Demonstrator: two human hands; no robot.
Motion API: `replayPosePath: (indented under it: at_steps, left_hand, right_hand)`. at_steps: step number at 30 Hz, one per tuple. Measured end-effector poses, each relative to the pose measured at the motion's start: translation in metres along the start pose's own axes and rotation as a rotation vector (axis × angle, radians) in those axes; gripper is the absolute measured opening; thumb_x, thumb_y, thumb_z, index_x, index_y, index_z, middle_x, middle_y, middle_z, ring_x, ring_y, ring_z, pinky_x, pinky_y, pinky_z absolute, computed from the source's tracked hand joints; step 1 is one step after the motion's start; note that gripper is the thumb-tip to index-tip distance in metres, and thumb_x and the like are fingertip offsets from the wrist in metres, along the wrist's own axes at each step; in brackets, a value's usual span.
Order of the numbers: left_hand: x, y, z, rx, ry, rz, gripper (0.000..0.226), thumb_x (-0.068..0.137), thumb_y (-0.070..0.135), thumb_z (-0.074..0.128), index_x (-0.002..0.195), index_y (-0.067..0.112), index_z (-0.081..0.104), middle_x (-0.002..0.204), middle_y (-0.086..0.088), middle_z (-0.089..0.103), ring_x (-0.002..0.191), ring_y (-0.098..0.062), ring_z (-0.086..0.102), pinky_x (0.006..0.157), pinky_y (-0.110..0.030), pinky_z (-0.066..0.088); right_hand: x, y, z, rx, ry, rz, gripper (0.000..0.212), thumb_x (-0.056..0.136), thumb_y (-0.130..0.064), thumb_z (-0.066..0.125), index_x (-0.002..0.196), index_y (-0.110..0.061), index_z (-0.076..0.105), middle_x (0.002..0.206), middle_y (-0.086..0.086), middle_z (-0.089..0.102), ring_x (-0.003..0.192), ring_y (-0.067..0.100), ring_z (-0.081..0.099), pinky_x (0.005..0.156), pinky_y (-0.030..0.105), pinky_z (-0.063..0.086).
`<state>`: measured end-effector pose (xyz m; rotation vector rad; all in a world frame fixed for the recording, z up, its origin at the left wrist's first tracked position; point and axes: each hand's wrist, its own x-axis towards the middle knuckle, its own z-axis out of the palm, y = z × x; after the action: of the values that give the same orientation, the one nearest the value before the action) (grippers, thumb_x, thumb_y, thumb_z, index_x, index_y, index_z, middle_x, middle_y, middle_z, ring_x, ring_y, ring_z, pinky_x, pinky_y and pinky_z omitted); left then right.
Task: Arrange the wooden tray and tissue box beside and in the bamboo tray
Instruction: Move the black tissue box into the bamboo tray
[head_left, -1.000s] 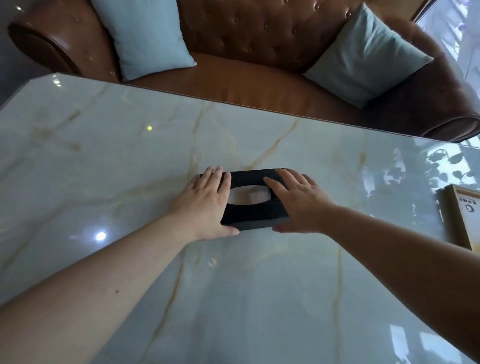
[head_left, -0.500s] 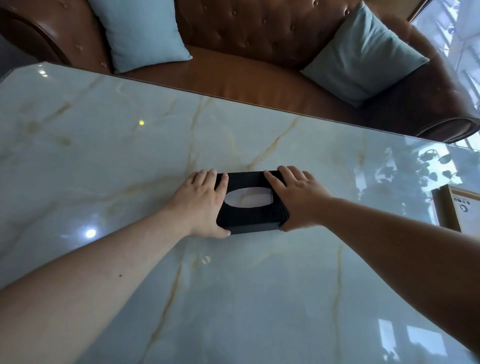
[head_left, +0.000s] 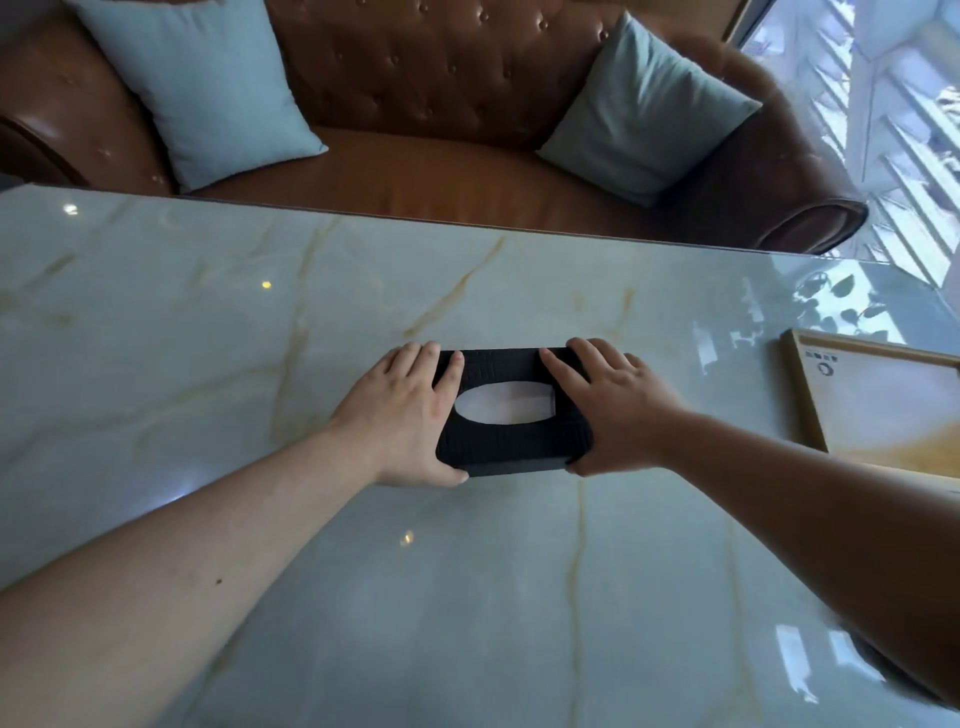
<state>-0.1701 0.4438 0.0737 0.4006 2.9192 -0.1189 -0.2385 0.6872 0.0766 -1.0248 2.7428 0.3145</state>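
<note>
A black tissue box (head_left: 511, 452) with an oval opening showing white tissue sits in the middle of the marble table (head_left: 363, 597). My left hand (head_left: 400, 415) grips its left end and my right hand (head_left: 613, 410) grips its right end, fingers over the top and thumbs at the near side. A light wooden tray (head_left: 802, 395) with a pale inside lies at the right edge of the view, partly cut off. I cannot tell whether it is the bamboo tray or the wooden one. No second tray is in view.
A brown leather sofa (head_left: 441, 171) stands behind the table's far edge, with a light blue cushion on the left (head_left: 202, 88) and another on the right (head_left: 644, 109). Bright windows lie at the upper right.
The view has shifted so more of the tray at the right shows. Both hands stay on the tissue box, which sits squarer to me than a second ago.
</note>
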Motion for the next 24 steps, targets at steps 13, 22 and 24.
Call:
replayPosePath:
  at_steps: [13,22,24]
  left_hand:
    - [0.085,0.185,-0.058,0.009,-0.013,0.133,0.122,0.061,0.079,0.047,0.149,0.008,0.002,0.154,-0.023,0.017,0.143,-0.036,0.015,0.120,-0.041,0.014]
    - [0.171,0.302,-0.090,0.050,-0.018,0.272,0.123,0.061,0.083,0.044,0.148,0.006,0.005,0.151,-0.024,0.023,0.139,-0.036,0.022,0.117,-0.042,0.022]
    - [0.191,0.325,-0.095,0.064,-0.018,0.293,0.123,0.061,0.083,0.045,0.148,0.005,0.006,0.150,-0.024,0.024,0.138,-0.037,0.024,0.116,-0.043,0.024]
  right_hand:
    - [-0.134,0.163,0.022,-0.004,-0.016,0.154,0.120,0.053,-0.069,0.056,0.151,-0.022,0.007,0.147,0.013,0.031,0.136,0.032,0.027,0.109,0.043,0.034]
    - [-0.204,0.287,0.045,-0.024,-0.070,0.250,0.125,0.051,-0.075,0.055,0.152,-0.026,0.001,0.152,0.013,0.024,0.140,0.032,0.022,0.111,0.044,0.032]
    - [-0.214,0.312,0.053,-0.019,-0.088,0.276,0.127,0.049,-0.076,0.056,0.152,-0.026,0.001,0.151,0.013,0.026,0.139,0.033,0.023,0.110,0.044,0.033]
